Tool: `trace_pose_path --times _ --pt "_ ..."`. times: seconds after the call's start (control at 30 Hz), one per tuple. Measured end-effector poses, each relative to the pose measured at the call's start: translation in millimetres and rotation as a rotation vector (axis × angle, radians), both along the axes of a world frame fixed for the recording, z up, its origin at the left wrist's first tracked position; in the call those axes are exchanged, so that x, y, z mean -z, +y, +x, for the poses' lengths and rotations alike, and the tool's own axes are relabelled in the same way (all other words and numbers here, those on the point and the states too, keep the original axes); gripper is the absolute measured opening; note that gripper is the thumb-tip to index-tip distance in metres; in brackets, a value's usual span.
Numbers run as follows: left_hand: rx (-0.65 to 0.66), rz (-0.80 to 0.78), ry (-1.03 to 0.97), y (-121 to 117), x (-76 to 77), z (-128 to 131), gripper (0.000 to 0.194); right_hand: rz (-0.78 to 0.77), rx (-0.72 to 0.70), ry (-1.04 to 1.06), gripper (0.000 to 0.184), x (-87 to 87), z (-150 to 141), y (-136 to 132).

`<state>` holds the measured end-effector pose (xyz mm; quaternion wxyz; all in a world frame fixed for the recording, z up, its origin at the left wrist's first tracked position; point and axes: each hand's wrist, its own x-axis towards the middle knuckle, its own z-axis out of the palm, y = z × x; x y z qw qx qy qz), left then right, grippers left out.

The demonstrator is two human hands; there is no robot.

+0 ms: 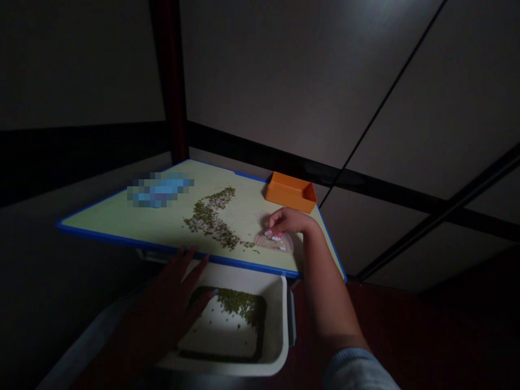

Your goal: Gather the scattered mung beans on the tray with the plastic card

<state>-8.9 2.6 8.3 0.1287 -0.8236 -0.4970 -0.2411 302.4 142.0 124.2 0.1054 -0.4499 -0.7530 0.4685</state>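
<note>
My right hand (289, 221) is over the right part of the pale yellow tabletop (244, 216), fingers bent and pressed together on a half-round, translucent plastic piece (286, 245). The piece's flat underside and exact grip are partly hidden by the fingers. To its left, small green granules (211, 216) lie scattered in a curved band, a few reaching the piece's left edge. My left hand (174, 295) is in shadow with its fingers spread, holding nothing. Its fingertips reach towards the table's blue front edge and over the white bin (280, 325), where more green granules (241, 306) lie.
An orange open box (290, 192) stands at the table's back right corner. A blurred light-blue item (160, 189) lies at the left. Pale wall panels (284, 81) rise close behind the table, and a dark red post (168, 81) stands at the corner.
</note>
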Motion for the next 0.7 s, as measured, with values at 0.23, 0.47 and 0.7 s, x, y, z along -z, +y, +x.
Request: trace_pose_path --times 0.23,0.47,0.7 --pt "0.017 0.021 0.003 -0.5 0.0 -0.1 0.065 0.025 -0.055 -0.012 0.035 1.5 -10.3 -2.8" --pt "0.013 -0.006 -0.017 -0.1 3.0 -1.4 0.067 0.056 -0.022 -0.056 0.031 2.2 -4.7 -0.1" --pt "0.022 0.006 -0.006 1.1 2.2 -2.0 0.068 0.026 0.031 -0.092 0.024 0.9 0.5 0.2"
